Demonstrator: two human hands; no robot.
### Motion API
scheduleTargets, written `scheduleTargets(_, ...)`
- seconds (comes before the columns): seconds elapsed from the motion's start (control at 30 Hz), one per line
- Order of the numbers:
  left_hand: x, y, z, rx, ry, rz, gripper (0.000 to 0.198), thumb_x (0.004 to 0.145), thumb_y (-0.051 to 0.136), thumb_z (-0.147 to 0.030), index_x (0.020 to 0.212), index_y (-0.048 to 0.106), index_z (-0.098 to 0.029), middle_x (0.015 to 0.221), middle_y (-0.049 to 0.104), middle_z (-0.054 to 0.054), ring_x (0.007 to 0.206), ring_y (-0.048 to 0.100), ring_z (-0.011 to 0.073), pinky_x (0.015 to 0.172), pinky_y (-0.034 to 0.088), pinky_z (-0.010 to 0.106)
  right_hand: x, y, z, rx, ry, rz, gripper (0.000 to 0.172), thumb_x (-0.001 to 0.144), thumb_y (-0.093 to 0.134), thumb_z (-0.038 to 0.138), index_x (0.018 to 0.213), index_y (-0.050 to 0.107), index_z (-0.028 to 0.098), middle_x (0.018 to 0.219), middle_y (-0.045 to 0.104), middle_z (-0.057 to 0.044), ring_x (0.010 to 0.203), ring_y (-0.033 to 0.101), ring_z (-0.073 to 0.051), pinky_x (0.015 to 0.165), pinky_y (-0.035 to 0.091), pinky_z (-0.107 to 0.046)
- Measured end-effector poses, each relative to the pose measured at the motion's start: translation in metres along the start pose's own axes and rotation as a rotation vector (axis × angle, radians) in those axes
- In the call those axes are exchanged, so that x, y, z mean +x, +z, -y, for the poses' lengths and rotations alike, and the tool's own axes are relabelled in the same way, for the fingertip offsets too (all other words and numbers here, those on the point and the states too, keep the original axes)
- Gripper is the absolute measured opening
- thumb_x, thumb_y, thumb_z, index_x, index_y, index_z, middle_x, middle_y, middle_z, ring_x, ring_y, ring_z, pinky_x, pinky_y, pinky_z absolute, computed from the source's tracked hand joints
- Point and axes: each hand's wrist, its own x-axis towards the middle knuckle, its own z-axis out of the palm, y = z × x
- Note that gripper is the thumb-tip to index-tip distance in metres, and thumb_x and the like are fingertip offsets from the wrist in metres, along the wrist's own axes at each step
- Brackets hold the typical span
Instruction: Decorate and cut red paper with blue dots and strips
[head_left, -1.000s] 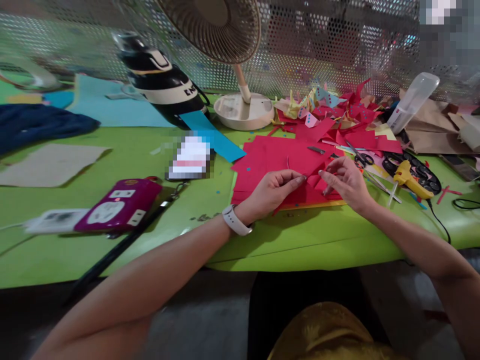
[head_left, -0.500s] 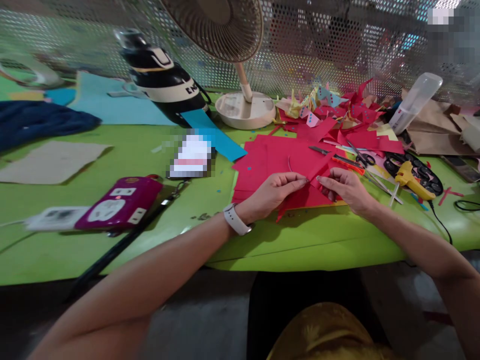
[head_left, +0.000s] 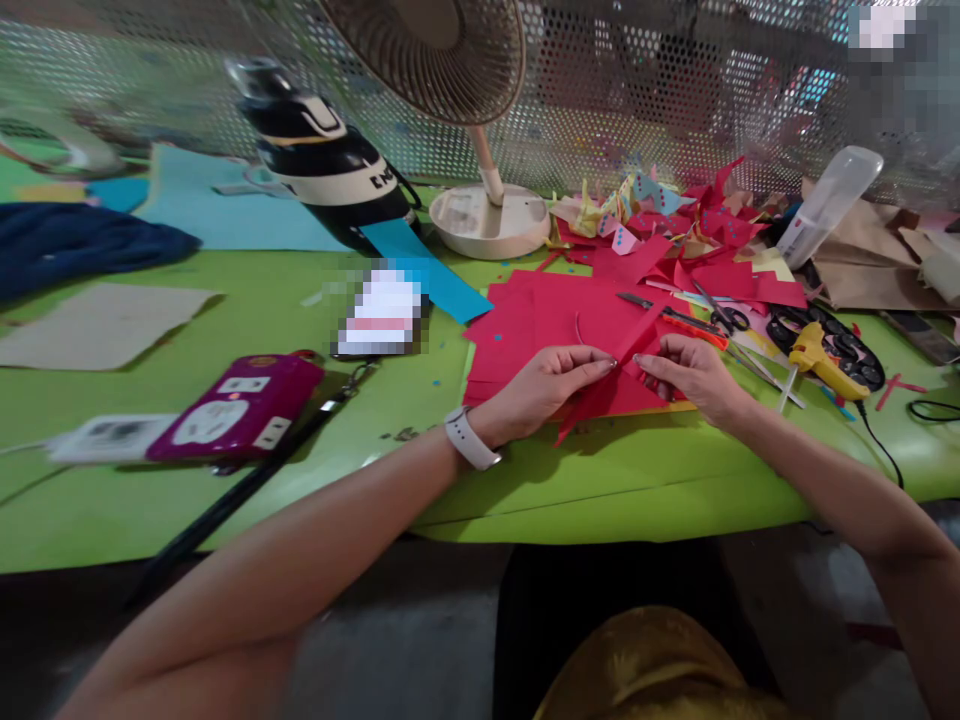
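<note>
Between my two hands is a folded piece of red paper (head_left: 636,340), held just above a stack of red paper sheets (head_left: 555,300). My left hand (head_left: 559,385), with a white watch on its wrist, pinches the folded paper's left side between thumb and forefinger. From the other side, my right hand (head_left: 690,378) grips it with thumb and curled fingers. One pointed end of the paper sticks out below my left fingers. The exact folds are hard to make out, red against red. An orange utility knife (head_left: 694,328) lies just beyond my right hand.
Scissors (head_left: 724,310) and a yellow glue gun (head_left: 825,362) lie to the right. Behind the stack are folded paper pieces (head_left: 637,200) and a fan (head_left: 487,220). A black bottle (head_left: 330,160), a blue paper strip (head_left: 427,270) and a purple case (head_left: 236,410) are leftward on the green table (head_left: 375,520).
The folded red paper has shifted slightly between my fingers, and its upper flap stands a little differently. Both hands stay nearly in place.
</note>
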Motion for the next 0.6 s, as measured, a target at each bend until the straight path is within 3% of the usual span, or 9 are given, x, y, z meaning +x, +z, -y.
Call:
scheduleTargets(0.37,-0.0025,0.0027,-0.004,0.071,0.036,0.05,0.045,0.067,0.078,-0.06,0.081,0.072,-0.018,0.081,0.074,0.003,0.07,0.063,0.0132,0.066,0.05,0.025,-0.0001,0.0011,-0.0019,-0.046,-0.013,0.01,0.04,0.069,0.076,0.054,0.07,0.058,0.019,0.062,0.063,0.003,0.043,0.049,-0.005,0.041,0.038,-0.02)
scheduleTargets(0.6,-0.0014,0.0027,-0.0026,0.07,0.053,0.048,0.049,0.065,0.078,-0.063,0.084,0.073,-0.019,0.083,0.074,0.004,0.081,0.066,0.0179,0.076,0.053,0.03,0.0,-0.0003,-0.0006,-0.062,-0.016,0.011,0.038,0.071,0.075,0.052,0.07,0.056,0.019,0.061,0.061,0.004,0.044,0.049,-0.005,0.042,0.04,-0.02)
